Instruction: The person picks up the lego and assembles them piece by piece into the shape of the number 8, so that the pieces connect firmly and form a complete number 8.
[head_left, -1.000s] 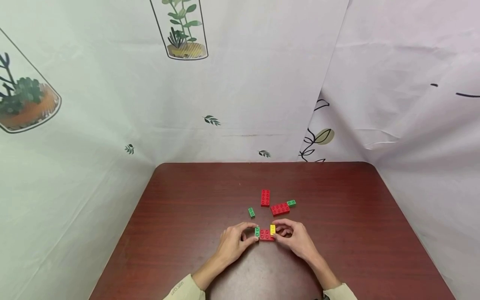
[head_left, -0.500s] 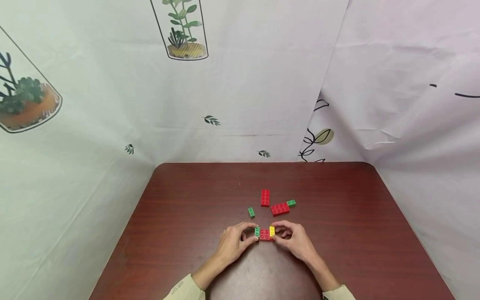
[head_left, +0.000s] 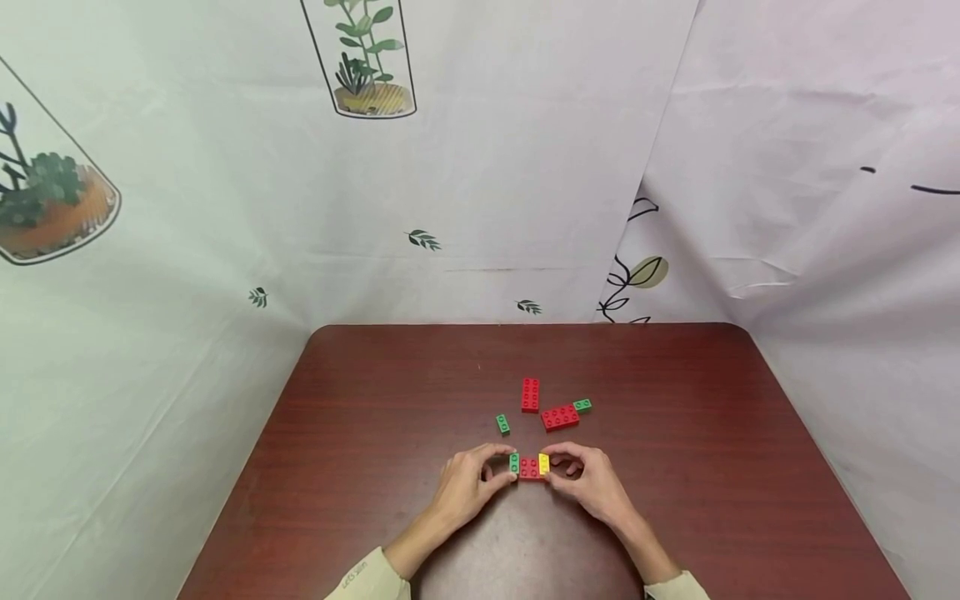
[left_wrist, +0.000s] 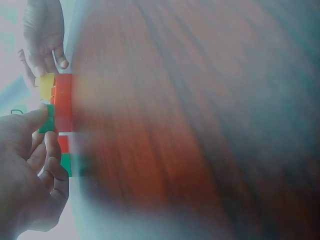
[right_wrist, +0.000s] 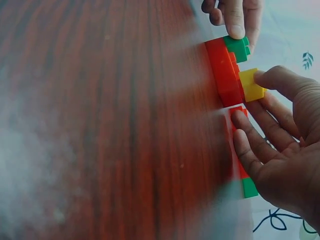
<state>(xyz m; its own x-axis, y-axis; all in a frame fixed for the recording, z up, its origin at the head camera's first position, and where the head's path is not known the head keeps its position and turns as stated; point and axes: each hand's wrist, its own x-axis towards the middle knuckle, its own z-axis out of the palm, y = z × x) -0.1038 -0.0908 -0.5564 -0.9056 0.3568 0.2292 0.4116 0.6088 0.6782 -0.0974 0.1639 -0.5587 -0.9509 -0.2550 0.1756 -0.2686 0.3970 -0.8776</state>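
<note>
A: We're over the dark red table (head_left: 375, 433), and both hands are down at its near middle. The left hand (head_left: 465, 487) has its thumb and forefinger curled round a small green brick (head_left: 513, 462).

B: And we see the right hand (head_left: 592, 483) doing the same on the other side, pinching a small yellow brick (head_left: 543, 463). Both little bricks sit on top of a red brick (head_left: 529, 470), green at its left end, yellow at its right.

A: The right wrist view backs us up: yellow brick (right_wrist: 251, 85) under the thumb tip, green brick (right_wrist: 236, 48) under the other hand's fingers, red brick (right_wrist: 225, 70) flat on the wood beneath them.

B: Whether the small bricks are pressed fully down, we can't tell.

A: Farther out we've got loose pieces. One red brick (head_left: 530, 395) lies lengthwise away from us, another red brick (head_left: 560, 417) lies slantwise just beside it with a green piece (head_left: 582, 406) touching its far right end.

B: And a lone green brick (head_left: 502, 425) off to the left of those, well apart from the hands.
</note>
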